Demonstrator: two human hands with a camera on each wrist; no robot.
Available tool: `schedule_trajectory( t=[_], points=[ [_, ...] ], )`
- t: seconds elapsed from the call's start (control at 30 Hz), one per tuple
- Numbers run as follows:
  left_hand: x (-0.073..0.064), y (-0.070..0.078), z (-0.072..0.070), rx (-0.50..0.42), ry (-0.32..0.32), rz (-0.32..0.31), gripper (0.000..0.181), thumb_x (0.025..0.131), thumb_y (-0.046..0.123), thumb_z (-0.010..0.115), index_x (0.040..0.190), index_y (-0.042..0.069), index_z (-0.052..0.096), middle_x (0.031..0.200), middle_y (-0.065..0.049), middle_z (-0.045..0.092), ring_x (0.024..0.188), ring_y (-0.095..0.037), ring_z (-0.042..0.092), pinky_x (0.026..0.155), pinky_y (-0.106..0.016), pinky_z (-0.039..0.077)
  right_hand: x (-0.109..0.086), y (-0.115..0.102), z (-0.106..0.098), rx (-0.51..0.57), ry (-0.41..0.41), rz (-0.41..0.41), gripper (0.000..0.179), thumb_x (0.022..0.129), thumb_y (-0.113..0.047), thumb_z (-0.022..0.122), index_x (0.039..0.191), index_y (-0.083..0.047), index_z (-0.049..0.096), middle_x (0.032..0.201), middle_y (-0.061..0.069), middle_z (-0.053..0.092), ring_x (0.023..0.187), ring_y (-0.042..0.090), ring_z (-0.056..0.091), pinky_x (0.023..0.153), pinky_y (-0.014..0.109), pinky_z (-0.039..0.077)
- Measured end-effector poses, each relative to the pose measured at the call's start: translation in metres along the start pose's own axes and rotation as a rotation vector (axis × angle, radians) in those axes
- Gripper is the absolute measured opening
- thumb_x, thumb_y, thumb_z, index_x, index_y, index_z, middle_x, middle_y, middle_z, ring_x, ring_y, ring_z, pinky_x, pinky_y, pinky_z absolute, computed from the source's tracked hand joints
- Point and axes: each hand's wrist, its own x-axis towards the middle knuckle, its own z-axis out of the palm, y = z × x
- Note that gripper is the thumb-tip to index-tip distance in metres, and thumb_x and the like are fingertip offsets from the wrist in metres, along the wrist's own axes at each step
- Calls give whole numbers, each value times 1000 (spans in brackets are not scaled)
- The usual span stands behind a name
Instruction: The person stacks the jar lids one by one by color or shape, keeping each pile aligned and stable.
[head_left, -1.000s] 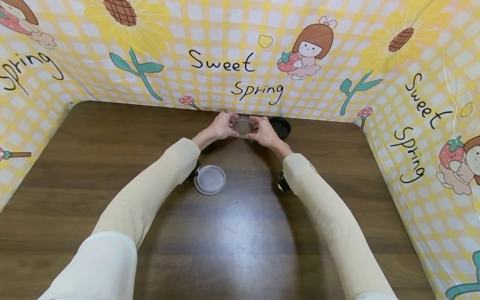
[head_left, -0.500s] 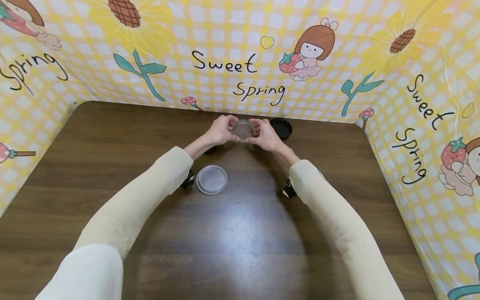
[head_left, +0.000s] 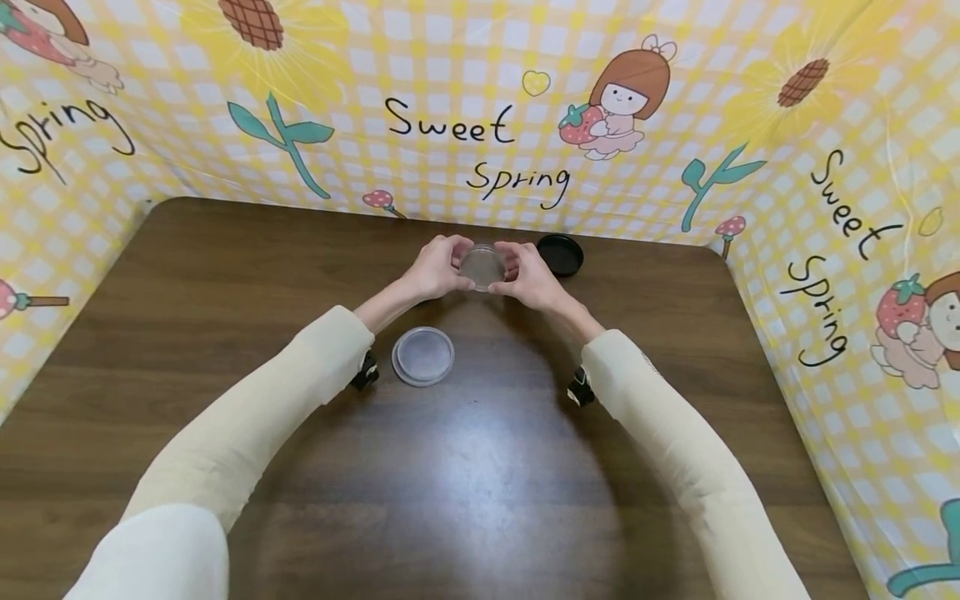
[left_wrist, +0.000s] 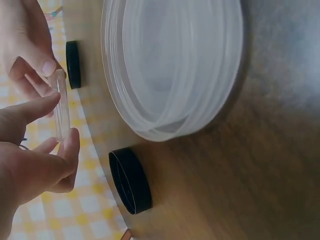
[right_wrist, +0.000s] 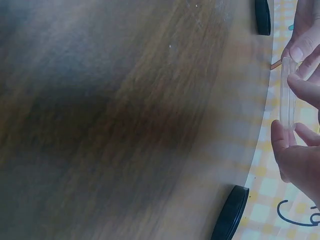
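Near the far edge of the table, both hands hold a clear, round, shallow dish [head_left: 482, 268] between them, raised off the wood. My left hand [head_left: 437, 268] pinches its left side, thumb at the near rim and fingers at the far one. On the opposite side my right hand [head_left: 531, 275] grips the rim the same way. Edge-on in the left wrist view, the dish [left_wrist: 62, 112] looks like thin stacked clear layers. A black round lid [head_left: 560, 255] lies just beyond the right hand. Another black lid [left_wrist: 131, 180] is mostly hidden under the left forearm in the head view.
A larger clear plastic round piece [head_left: 423, 357], stepped like a lid or stacked dishes, lies on the brown wooden table [head_left: 480, 467] beside the left wrist. Yellow checked cloth [head_left: 450, 67] with printed figures closes off the back and both sides.
Both hands have drawn the clear dish slightly back toward the body. The forearms have shifted outward, most on the left, and the grip on the dish stays the same.
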Motion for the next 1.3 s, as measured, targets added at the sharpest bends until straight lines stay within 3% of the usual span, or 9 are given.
schedule_trajectory(
  t=[0.33, 0.7, 1.0, 1.3],
  points=[
    [-12, 7, -2, -25, -6, 7, 65, 75, -1, 79, 132, -5, 50, 120, -22, 47, 105, -30, 55, 88, -33, 49, -12, -4, 1, 39, -9, -26, 74, 81, -2, 77, 143, 2, 38, 127, 20, 33, 106, 31, 51, 88, 34, 49],
    [-31, 2, -4, -18, -26, -10, 64, 75, 0, 80, 132, -4, 51, 117, -20, 50, 102, -28, 57, 87, -33, 49, -23, -12, 13, 49, -15, -23, 71, 78, -3, 79, 139, 3, 45, 123, 20, 37, 104, 32, 54, 87, 31, 49],
    [-47, 3, -5, -19, -30, 6, 62, 75, 1, 80, 130, -4, 52, 113, -21, 53, 98, -29, 61, 84, -34, 51, -36, -21, 19, -6, 4, -34, 69, 77, -5, 80, 138, 3, 47, 123, 19, 40, 100, 27, 56, 85, 30, 50],
    [-62, -1, -1, 0, -37, 29, 61, 74, 0, 81, 128, -8, 53, 111, -23, 56, 95, -29, 62, 82, -33, 52, -48, -23, 27, -40, -28, -42, 68, 78, -7, 81, 137, 3, 48, 118, 19, 43, 98, 25, 55, 83, 28, 50]
  ],
)
